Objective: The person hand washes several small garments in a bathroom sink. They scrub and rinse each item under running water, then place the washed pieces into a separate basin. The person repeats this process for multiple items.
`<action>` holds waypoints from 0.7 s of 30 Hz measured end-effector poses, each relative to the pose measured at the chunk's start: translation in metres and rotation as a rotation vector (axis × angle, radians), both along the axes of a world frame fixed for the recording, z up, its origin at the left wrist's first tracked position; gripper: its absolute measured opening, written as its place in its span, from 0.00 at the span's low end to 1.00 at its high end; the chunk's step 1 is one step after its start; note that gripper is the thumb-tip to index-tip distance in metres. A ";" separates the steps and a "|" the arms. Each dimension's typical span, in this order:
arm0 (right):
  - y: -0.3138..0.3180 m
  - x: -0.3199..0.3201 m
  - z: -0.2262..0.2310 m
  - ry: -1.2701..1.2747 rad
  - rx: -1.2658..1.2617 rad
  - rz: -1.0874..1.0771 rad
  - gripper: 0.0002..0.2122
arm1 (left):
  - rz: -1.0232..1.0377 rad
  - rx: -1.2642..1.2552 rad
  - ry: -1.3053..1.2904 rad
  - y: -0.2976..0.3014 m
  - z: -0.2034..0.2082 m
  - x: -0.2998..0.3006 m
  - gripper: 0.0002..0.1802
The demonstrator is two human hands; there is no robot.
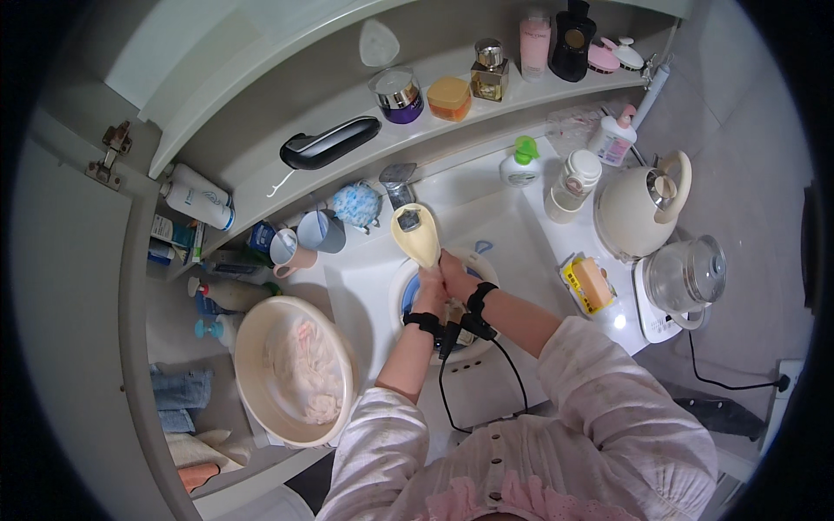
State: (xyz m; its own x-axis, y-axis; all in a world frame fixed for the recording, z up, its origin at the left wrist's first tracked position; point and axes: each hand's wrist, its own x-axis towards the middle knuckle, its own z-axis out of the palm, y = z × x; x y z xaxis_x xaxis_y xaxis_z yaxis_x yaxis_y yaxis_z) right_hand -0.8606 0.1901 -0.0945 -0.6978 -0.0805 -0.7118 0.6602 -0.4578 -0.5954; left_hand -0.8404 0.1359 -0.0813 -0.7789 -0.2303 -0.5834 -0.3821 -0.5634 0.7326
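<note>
- An open wall cabinet stretches across the back, its shelf (261,195) carrying jars, bottles and a black handheld appliance (331,143); its door (78,286) swings out at the left.
- The white rectangular sink (526,291) lies in the middle, with the white surface (625,300) running along its right side.
- A cream plastic tub (245,373) stands left of the sink, tilted in view, with pale, crumpled cloth (304,369) inside.
- A small round basin with a blue interior (406,300) sits in the sink beneath the hands; they hide most of it.
- On the right, a cream kettle (632,208) stands behind a lidded glass pot (673,282) on its white base.
- The left hand (429,291) has its fingers closed round the narrow end of the scoop; a black band circles the wrist.
- The right hand (457,276), also banded, meets it there; its fingers are partly hidden, so I cannot tell how firmly they grip.
- The cream teardrop-shaped scoop (420,247) is above the round basin, wide end toward the metal faucet (398,181).
- A blue-grey cup (320,233) and a pink cup (291,253) stand behind the sink's left corner, near a blue bath puff (356,205).
- An orange soap bar (593,281) rests on its yellow wrapper, right of the sink.
</note>
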 end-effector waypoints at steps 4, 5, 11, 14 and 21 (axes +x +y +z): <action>-0.002 0.000 -0.003 0.085 0.135 0.065 0.23 | -0.027 -0.003 -0.012 -0.001 -0.004 -0.004 0.17; -0.003 0.000 -0.012 0.189 0.160 0.125 0.23 | -0.031 0.009 -0.005 -0.003 -0.005 -0.005 0.18; -0.017 -0.002 -0.067 0.374 0.173 0.136 0.24 | -0.065 0.082 0.016 -0.013 -0.015 -0.004 0.21; -0.018 0.001 -0.059 0.400 0.083 0.107 0.24 | -0.070 0.104 0.011 -0.016 -0.018 -0.003 0.22; -0.002 0.020 -0.015 0.648 0.259 0.288 0.24 | -0.066 0.135 -0.011 -0.022 -0.016 -0.001 0.22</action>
